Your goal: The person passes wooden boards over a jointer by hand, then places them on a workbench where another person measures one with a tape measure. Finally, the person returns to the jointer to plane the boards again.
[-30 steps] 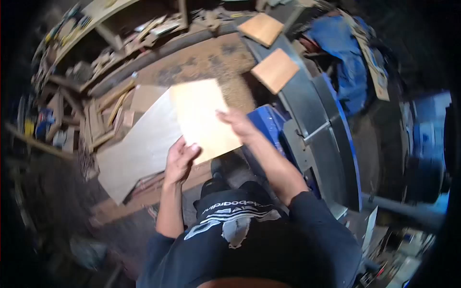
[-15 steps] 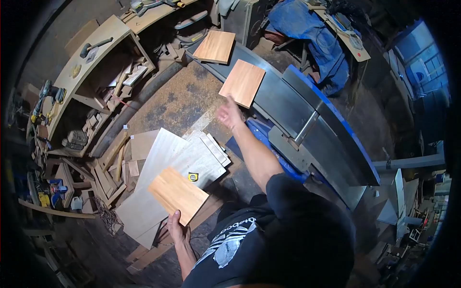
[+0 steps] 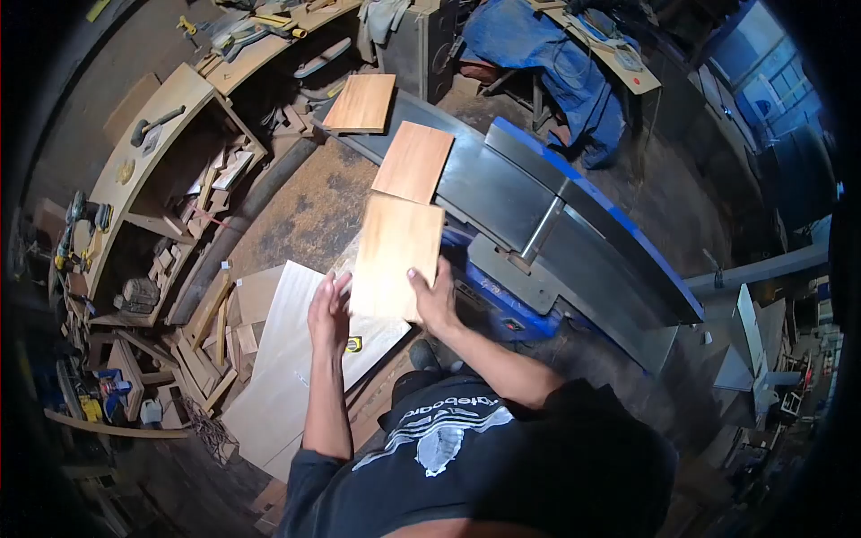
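Observation:
A light wooden board (image 3: 395, 251) is held up in front of me by my right hand (image 3: 434, 294), thumb on its face and fingers behind its right edge. Just beside the board's left edge is my left hand (image 3: 330, 309), fingers apart and holding nothing. Beyond the held board, a reddish wooden panel (image 3: 414, 163) lies on the grey metal table of a blue-edged machine (image 3: 489, 184). Farther up, another wooden panel (image 3: 361, 102) rests at that table's far end.
Pale sheets (image 3: 278, 359) lie low on the left with a yellow tape measure (image 3: 355, 343) on them. A shelf unit (image 3: 170, 117) holding offcuts and a hammer (image 3: 154, 125) stands at the left. A blue tarp (image 3: 547, 63) hangs at the back.
The held board has moved up and right, turned more upright, and passed from my left hand to my right. My left hand has let go. The whole view has shifted slightly.

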{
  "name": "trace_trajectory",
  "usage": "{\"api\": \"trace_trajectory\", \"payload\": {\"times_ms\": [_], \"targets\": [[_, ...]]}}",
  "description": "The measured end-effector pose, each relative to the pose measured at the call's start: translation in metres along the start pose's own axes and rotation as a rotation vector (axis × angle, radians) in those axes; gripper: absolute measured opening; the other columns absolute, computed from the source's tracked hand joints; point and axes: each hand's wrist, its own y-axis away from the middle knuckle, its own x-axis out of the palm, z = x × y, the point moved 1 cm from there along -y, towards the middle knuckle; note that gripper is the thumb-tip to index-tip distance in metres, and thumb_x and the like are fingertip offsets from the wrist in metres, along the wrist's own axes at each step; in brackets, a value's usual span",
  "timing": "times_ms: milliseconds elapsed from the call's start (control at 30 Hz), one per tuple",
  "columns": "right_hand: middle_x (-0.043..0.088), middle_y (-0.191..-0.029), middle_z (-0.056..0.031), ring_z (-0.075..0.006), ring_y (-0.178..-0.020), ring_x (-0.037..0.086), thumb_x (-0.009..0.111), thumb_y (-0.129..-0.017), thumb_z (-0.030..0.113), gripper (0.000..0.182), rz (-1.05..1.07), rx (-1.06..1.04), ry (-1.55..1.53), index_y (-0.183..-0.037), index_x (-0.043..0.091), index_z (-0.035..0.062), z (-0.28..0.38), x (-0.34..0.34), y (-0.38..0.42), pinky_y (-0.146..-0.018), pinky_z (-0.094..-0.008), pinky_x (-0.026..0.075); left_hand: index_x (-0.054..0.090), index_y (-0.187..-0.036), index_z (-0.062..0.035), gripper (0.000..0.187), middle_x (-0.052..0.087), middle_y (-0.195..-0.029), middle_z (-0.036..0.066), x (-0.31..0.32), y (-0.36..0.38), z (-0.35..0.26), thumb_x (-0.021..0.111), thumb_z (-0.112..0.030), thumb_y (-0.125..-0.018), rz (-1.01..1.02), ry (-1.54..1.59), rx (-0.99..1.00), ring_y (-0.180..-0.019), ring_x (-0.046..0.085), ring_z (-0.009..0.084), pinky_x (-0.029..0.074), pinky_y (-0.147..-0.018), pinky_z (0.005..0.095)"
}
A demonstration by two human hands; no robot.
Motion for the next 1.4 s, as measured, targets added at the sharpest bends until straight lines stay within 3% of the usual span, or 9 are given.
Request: {"api": "trace_trajectory", "payload": {"times_ms": [100,167,233,500,600,700,800,1167,1400], "targets": [[0.043,-0.143,-0.0349,-0.0411,-0.132,0.047,0.066,-0.095,0.017,0.076,-0.245,-0.075,0.215,-0.149,0.022,-0.0128,-0.013,-0.023,-0.050,-0.113,-0.0428,0.037,0.028,-0.153,0.0018,0.078,0.053,-0.142,0.023,0.022,-0.070,0.040,0.064,-0.039,-0.097,-0.062,0.028,-0.069,-0.130,0.053,0.0294,0.046,-0.103,0.0498],[0.033,-0.151,-0.0367,-0.0444,-0.140,0.039,0.060,-0.098,0.017,0.075,-0.276,0.015,0.061,-0.151,0.017,-0.0138,0.003,-0.036,-0.070,-0.118,-0.0431,0.029,0.060,-0.111,-0.0074,0.028,0.064,-0.089,0.001,0.058,-0.104,0.055,0.063,-0.033,-0.099,-0.083,-0.037,-0.102,-0.075,0.063,0.0141,0.053,-0.071,0.0322],[0.041,-0.146,-0.0343,-0.0428,-0.137,0.042,0.066,-0.095,0.019,0.079,-0.425,-0.076,0.092,-0.151,0.019,-0.0118,-0.008,-0.040,-0.089,-0.115,-0.0430,0.034,0.064,-0.105,-0.0080,0.027,0.053,-0.074,-0.004,0.069,-0.158,0.077,0.064,-0.034,-0.099,-0.084,-0.016,-0.191,-0.059,0.051,0.0096,0.050,-0.066,0.0305],[0.025,-0.156,-0.0367,-0.0427,-0.149,0.025,0.058,-0.098,0.018,0.076,-0.439,0.069,0.123,-0.151,0.015,-0.0156,-0.020,-0.051,-0.146,-0.123,-0.0421,0.021,0.060,-0.103,0.0052,0.031,0.065,-0.083,0.009,0.106,-0.298,0.072,0.070,-0.022,-0.093,-0.087,-0.392,0.015,-0.068,0.065,0.0207,0.059,-0.061,0.0378],[0.041,-0.142,-0.0369,-0.0456,-0.137,0.039,0.062,-0.095,0.021,0.076,-0.512,0.100,0.273,-0.150,0.022,-0.0144,-0.004,-0.040,-0.167,-0.118,-0.0458,0.028,0.049,-0.130,0.0059,0.051,0.067,-0.102,0.017,0.100,-0.304,0.042,0.071,-0.020,-0.093,-0.034,-0.436,0.072,-0.080,0.071,0.0264,0.063,-0.065,0.0404],[0.050,-0.128,-0.0314,-0.0426,-0.122,0.048,0.068,-0.091,0.028,0.079,-0.546,0.166,0.633,-0.147,0.029,-0.0108,-0.007,-0.024,-0.192,-0.108,-0.0500,0.037,0.049,-0.136,0.0014,0.053,0.067,-0.105,0.017,0.103,-0.311,0.028,0.071,-0.020,-0.092,0.061,-0.675,0.068,-0.081,0.071,0.0254,0.063,-0.065,0.0395],[0.046,-0.134,-0.0265,-0.0410,-0.124,0.046,0.072,-0.087,0.038,0.084,-0.610,0.223,0.868,-0.143,0.033,-0.0115,0.005,-0.008,-0.197,-0.105,-0.0490,0.039,0.050,-0.134,0.0012,0.054,0.069,-0.105,0.016,0.110,-0.309,0.020,0.074,-0.018,-0.090,0.089,-0.694,0.076,-0.081,0.071,0.0238,0.062,-0.064,0.0384],[0.043,-0.133,-0.0309,-0.0432,-0.125,0.043,0.073,-0.089,0.041,0.086,-0.559,0.313,0.831,-0.142,0.032,-0.0130,0.018,-0.011,-0.225,-0.103,-0.0493,0.044,0.052,-0.131,0.0004,0.057,0.069,-0.094,0.013,0.108,-0.309,0.007,0.080,-0.018,-0.085,0.136,-0.712,0.051,-0.074,0.069,0.0210,0.058,-0.054,0.0347],[0.044,-0.128,-0.0246,-0.0388,-0.114,0.043,0.061,-0.096,0.039,0.060,-0.686,0.097,1.030,-0.147,0.045,0.0112,-0.006,0.003,-0.227,-0.096,-0.0477,0.043,0.054,-0.137,-0.0028,0.059,0.070,-0.100,0.014,0.102,-0.314,0.013,0.080,-0.017,-0.086,0.140,-0.617,0.061,-0.076,0.069,0.0210,0.058,-0.055,0.0344]]}}
